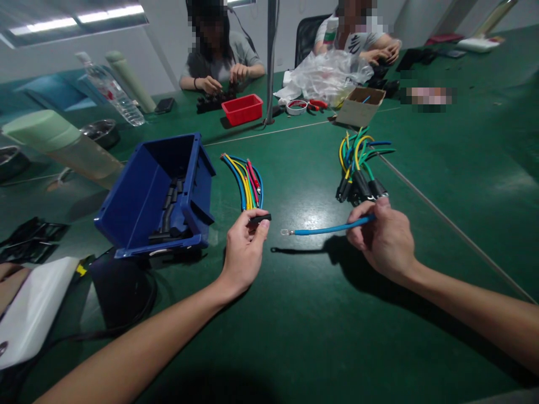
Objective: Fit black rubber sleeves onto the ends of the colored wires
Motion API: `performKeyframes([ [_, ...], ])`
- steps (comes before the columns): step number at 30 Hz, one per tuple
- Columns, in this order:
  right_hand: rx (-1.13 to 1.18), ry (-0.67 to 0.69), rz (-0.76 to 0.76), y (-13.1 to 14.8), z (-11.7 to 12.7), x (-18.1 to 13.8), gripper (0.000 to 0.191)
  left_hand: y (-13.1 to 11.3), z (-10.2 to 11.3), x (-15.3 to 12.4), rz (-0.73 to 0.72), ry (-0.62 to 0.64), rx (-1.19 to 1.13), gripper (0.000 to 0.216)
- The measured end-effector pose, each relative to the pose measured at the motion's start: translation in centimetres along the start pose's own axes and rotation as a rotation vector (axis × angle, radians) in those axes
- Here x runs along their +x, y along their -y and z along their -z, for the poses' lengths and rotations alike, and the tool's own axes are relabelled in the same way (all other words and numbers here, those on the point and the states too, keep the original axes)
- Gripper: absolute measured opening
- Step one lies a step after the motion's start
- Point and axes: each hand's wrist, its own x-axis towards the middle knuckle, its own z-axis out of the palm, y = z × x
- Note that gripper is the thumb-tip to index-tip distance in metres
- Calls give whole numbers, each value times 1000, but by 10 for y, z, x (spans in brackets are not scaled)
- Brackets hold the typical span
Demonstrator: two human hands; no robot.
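Between the thumb and fingers of my left hand (245, 247) is a short black sleeve (261, 218). My right hand (385, 238) is closed on a blue wire (326, 230), whose bare metal terminal points left toward the sleeve, with a gap between them. Just beyond my left hand lies a row of blue, yellow and red wires (246, 182). A bundle of green, yellow and blue wires with black sleeves (360, 182) lies beyond my right hand. Left of my left hand, a blue bin (126, 196) holds several black sleeves (170, 205).
Two people sit across the green table (290, 336). A red tray (243, 110), a metal pole (270, 67), a roll of tape (296, 107) and a cardboard box (360, 106) stand on the far side. Bottles (63, 143) and a white device (37, 303) are at left.
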Motion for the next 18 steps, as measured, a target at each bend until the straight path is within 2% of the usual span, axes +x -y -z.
performKeyframes([
  [9,-5,-8,25,2,-2,-1,49,-2,-2,0,-8,21,-56,15],
  [18,7,-3,47,2,-2,-2,47,-1,-2,0,-54,37,-17,12],
])
